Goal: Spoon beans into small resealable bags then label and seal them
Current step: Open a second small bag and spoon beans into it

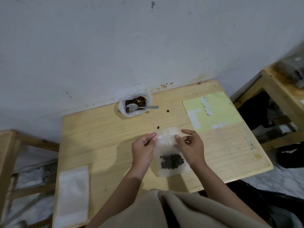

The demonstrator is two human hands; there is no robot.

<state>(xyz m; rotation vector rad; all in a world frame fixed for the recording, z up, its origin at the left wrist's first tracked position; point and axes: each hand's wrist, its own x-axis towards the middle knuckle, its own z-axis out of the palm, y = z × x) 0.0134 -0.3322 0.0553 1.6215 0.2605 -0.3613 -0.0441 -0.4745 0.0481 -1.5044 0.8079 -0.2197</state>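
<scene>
A small clear resealable bag [166, 142] lies on the wooden table [102, 134], with a dark clump of beans [171, 161] in its near end. My left hand [143, 148] pinches the bag's top edge at its left corner. My right hand [191, 147] pinches the same edge at the right corner. At the back, a plastic bag of beans [134, 104] stands open, and a metal spoon [141, 107] rests in it with its handle pointing right.
A yellow sticker sheet [213, 112] with white labels lies at the table's back right. A stack of empty bags [72, 195] sits at the near left corner. Two loose beans [167, 111] lie between the bean bag and my hands. Wooden frames stand on both sides.
</scene>
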